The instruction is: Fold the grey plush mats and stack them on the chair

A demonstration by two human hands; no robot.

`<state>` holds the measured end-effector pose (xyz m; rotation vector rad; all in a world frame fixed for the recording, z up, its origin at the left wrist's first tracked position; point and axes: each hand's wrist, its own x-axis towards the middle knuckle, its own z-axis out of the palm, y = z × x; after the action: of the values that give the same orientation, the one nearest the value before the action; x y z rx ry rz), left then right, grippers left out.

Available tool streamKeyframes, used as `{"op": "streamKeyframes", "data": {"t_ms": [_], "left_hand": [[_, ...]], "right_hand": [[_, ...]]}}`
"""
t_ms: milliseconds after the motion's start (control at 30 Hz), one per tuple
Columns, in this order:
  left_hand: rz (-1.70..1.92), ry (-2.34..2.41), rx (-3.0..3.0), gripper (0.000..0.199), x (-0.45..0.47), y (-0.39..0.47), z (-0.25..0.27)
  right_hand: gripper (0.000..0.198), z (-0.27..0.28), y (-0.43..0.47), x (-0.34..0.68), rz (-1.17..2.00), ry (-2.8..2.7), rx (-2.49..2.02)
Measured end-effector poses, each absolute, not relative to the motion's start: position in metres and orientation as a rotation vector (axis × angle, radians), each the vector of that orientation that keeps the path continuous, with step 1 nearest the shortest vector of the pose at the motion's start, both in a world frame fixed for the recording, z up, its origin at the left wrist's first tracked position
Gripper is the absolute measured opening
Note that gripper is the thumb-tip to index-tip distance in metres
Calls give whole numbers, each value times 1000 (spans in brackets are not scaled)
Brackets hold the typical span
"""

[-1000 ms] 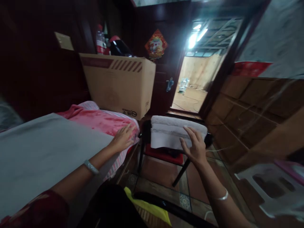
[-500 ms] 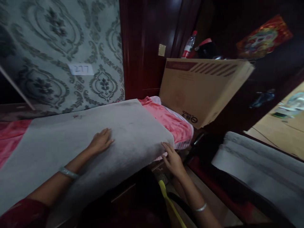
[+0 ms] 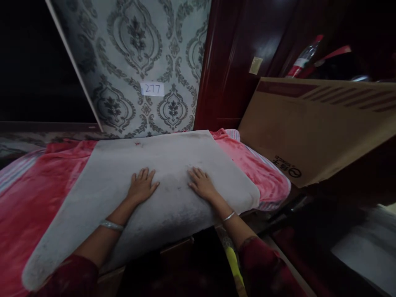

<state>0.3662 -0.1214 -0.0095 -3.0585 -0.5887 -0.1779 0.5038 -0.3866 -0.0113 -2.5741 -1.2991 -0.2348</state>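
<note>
A grey cloth [image 3: 167, 156] lies spread over a pink-red plush blanket [image 3: 40, 206], which shows on both sides of it. My left hand [image 3: 142, 185] rests palm down on the cloth, left of its middle, fingers apart. To the right of it, my right hand [image 3: 201, 183] also lies flat on the cloth with its fingers stretched out. Neither hand grips anything. Small dark stains mark the cloth around the hands, and its front edge hangs down toward me.
A large cardboard box [image 3: 309, 128] leans at the right, with a plastic bottle [image 3: 306, 55] behind it. A dark screen [image 3: 40, 66] stands at the left before the patterned wall [image 3: 136, 41]. A blurred grey folded cloth [image 3: 368, 251] lies at the lower right.
My right hand has moved from the cloth's right front corner inward onto its top. My left hand still lies on the cloth. The view has turned left, showing more of the screen.
</note>
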Motion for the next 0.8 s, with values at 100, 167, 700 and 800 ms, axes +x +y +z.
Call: {"op": "streamKeyframes", "data": {"t_ms": [100, 167, 700, 800], "left_hand": [[-175, -584, -3068, 67, 365, -120, -11], [-184, -590, -3086, 68, 363, -120, -12], [-156, -514, -3261, 66, 352, -113, -15], [-112, -599, -3243, 63, 356, -84, -9]], "right_hand": [[57, -19, -380, 506, -45, -1261, -2656], [58, -23, -380, 507, 19, -1234, -2672], [53, -54, -376, 544, -292, -1340, -2562], [53, -53, -362, 572, -405, -1394, -2492]]}}
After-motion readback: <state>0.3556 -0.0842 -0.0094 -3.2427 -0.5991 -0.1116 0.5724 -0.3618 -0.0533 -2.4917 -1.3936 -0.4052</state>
